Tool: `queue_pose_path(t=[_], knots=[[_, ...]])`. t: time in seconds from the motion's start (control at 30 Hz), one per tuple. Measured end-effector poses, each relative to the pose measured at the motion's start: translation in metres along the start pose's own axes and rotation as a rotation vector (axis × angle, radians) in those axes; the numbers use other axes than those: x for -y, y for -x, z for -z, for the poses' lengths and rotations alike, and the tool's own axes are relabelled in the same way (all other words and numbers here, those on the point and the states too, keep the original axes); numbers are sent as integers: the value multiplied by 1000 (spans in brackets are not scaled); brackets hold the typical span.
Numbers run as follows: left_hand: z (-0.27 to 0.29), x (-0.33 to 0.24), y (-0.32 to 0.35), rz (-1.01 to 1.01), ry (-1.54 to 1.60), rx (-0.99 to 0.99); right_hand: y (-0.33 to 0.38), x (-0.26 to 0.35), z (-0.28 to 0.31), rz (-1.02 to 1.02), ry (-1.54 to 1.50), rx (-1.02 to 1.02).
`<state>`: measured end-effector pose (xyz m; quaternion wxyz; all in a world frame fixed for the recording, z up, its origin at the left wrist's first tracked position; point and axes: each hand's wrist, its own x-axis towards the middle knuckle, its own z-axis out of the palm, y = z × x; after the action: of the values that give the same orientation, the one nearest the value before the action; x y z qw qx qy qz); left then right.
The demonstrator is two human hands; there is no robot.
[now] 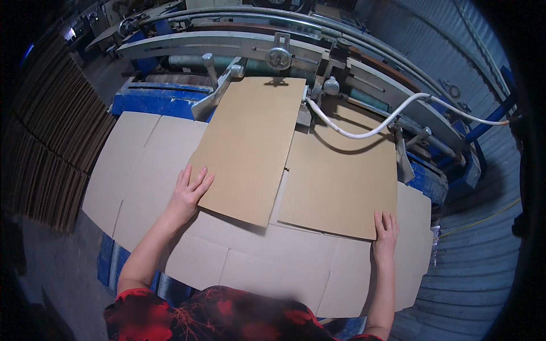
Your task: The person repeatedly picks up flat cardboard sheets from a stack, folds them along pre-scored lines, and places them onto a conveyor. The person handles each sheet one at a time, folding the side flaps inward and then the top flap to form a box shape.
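A tan cardboard blank [244, 153] lies in front of me, its far end reaching under the machine's guides. A narrow slot splits its near part, and its right panel [341, 187] sits slightly lower. At the left edge, my left hand [193, 192] rests with fingers spread over the board. My right hand [385, 232] touches the near right corner, fingers stretched out along it; its thumb is hidden. Beneath lie larger, paler cardboard blanks [267, 253] with cut slots, spread across the blue machine table [151, 99].
Across the far side runs a metal guide beam [199, 45] with a round hand knob [278, 58]. A white hose [364, 135] arches over the right panel. Tall cardboard stacks [57, 131] stand at the left. Corrugated metal wall [478, 244] lines the right.
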<state>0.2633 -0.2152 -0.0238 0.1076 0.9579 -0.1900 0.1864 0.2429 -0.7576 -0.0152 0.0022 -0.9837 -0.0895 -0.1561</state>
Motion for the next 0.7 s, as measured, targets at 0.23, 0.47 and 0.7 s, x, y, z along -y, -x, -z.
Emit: queue_pose_path(t=[0.23, 0.47, 0.7], knots=[[-10, 12, -39, 23, 30, 13, -35, -1, -2, -2, -6, 9], [-62, 49, -153, 42, -17, -20, -147, -34, -46, 11, 17, -52], [-26, 41, -109, 51, 220, -81, -111, -41, -13, -68, 56, -124]])
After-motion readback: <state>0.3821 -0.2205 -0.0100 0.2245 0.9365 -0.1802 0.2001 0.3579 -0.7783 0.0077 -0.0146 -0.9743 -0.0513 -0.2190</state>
